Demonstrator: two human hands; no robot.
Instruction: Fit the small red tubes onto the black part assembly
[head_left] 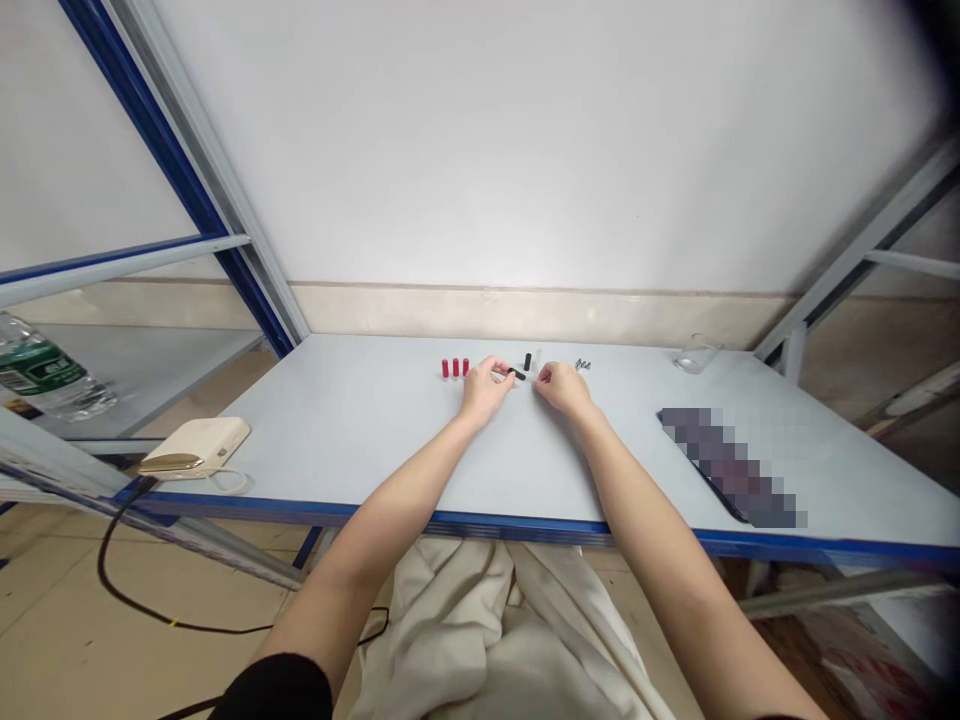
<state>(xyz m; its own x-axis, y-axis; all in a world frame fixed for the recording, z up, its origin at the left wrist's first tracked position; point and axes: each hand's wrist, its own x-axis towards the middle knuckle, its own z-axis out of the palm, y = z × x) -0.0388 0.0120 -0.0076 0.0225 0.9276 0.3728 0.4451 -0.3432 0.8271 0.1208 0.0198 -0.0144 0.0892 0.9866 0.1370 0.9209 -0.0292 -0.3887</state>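
Observation:
My left hand (486, 390) is closed, with a small black cylinder (518, 375) at its thumb and fingertips. Close by on the right, my right hand (564, 388) is pinched, and what sits between its fingertips is too small to make out. Just beyond the fingers stand a short black cap-like piece (527, 361) and a slim clear tube (538, 356). Three small red tubes with clear lower ends, one of them a red tube (455, 368), stand in a row left of my left hand. A little cluster of dark, shiny pieces (583, 365) lies right of my right hand.
The grey table (360, 430) has a blue front edge and meets a wall behind. A clear glass (696, 356) lies at the back right, nearer me a pixelated dark flat object (720, 465). A white box-shaped device (196, 446) with a cable sits at the left edge.

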